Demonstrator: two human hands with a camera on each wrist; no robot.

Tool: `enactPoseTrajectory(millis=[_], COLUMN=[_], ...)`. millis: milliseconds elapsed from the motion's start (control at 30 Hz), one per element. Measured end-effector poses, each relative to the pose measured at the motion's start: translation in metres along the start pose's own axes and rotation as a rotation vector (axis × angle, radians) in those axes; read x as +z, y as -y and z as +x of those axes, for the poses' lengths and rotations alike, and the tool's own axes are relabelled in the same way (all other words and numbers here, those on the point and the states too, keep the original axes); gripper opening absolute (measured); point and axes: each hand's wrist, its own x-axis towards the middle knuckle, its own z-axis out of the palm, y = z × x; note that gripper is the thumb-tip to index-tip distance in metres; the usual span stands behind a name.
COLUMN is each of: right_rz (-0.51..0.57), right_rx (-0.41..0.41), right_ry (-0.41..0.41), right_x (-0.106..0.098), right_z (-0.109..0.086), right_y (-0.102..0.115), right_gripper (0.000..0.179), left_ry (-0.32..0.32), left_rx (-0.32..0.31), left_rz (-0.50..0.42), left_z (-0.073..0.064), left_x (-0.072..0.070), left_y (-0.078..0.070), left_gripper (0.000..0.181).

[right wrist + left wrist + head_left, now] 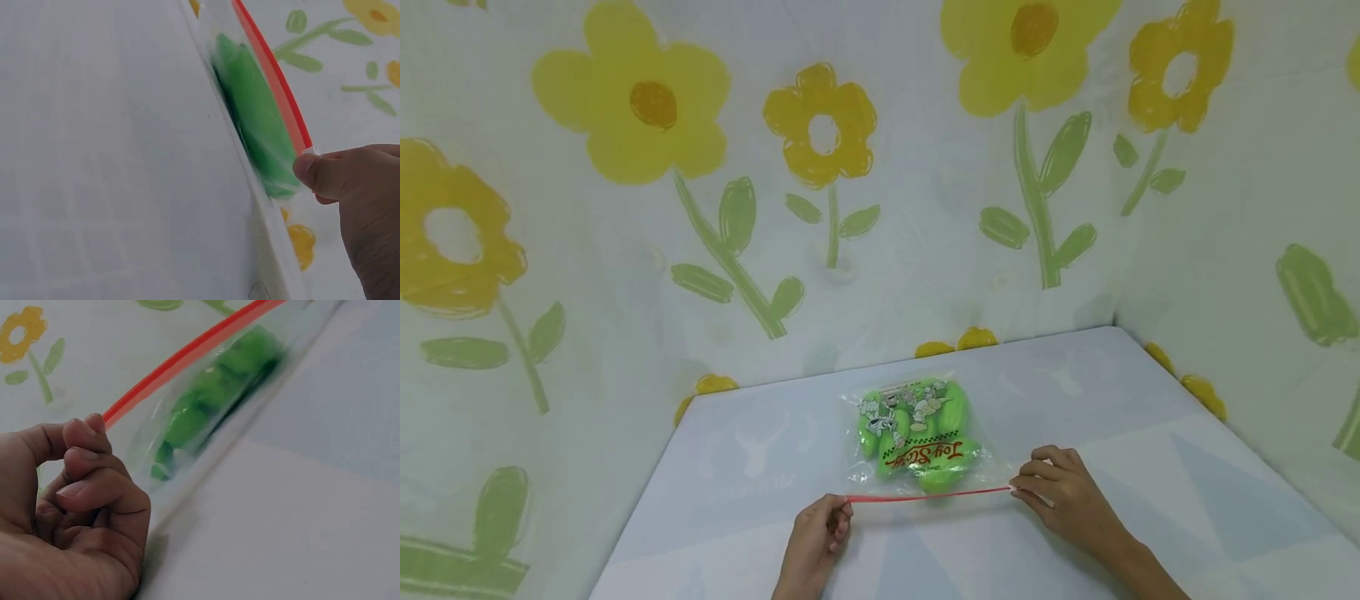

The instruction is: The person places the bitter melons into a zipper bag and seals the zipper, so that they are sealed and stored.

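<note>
A clear zip bag (857,467) printed with cartoon figures and red lettering lies on the table, several bright green objects (953,410) inside it. Its red zip strip (925,497) is stretched straight along the near edge. My left hand (816,537) pinches the strip's left end between thumb and forefinger, the other fingers curled in. At the right end, my right hand (1063,492) pinches the white slider (310,150) between thumb and fingers. In the left wrist view the strip rises away from the left hand (81,494), with the green contents below it.
The table (760,517) has a pale cover with faint blue triangles and a deer-head print. Behind and beside it hangs a white cloth (895,208) with large yellow flowers and green leaves, close to the table's back and side edges.
</note>
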Motion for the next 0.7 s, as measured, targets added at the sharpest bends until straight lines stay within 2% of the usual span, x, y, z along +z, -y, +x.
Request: enactPoseTrajectory(millis=[100,200,300,367,433,500,600,700], right_rz=[0.006,0.026,0.064,0.074,0.080,0.076,0.114,0.144], right_rx=[0.026,0.070,0.140,0.205,0.283,0.378,0.578,0.759], right_ry=[0.025,0.060,0.111,0.163,0.235,0.329,0.445,0.499], right_x=[0.002,0.003,0.005,0.006,0.008,0.005,-0.005,-0.020], right_z=[-0.004,-0.006,-0.007,-0.008,-0.010,-0.012,-0.013,-0.010], right_y=[0.002,0.002,0.000,0.002,0.006,0.010,0.011,0.000], right_gripper=[0.036,0.028,0.012,0.019,0.028,0.027,0.022,0.021], left_ry=[0.024,0.032,0.014,-0.020,-0.076,-0.126,-0.192,-0.269], left_rx=[-0.017,-0.018,0.014,0.047,0.067,0.086,0.117,0.176], left_rz=[0.051,0.138,0.249,0.298,0.327,0.335,0.340,0.352], left_z=[-0.002,-0.002,0.000,0.001,0.000,-0.002,-0.005,-0.003], left_x=[-0.005,-0.008,-0.010,-0.015,-0.021,-0.028,-0.032,-0.031], left_y=[0.000,-0.001,-0.003,-0.004,-0.004,-0.003,-0.001,-0.003], left_gripper=[0.021,0.024,0.031,0.032,0.033,0.031,0.029,0.026])
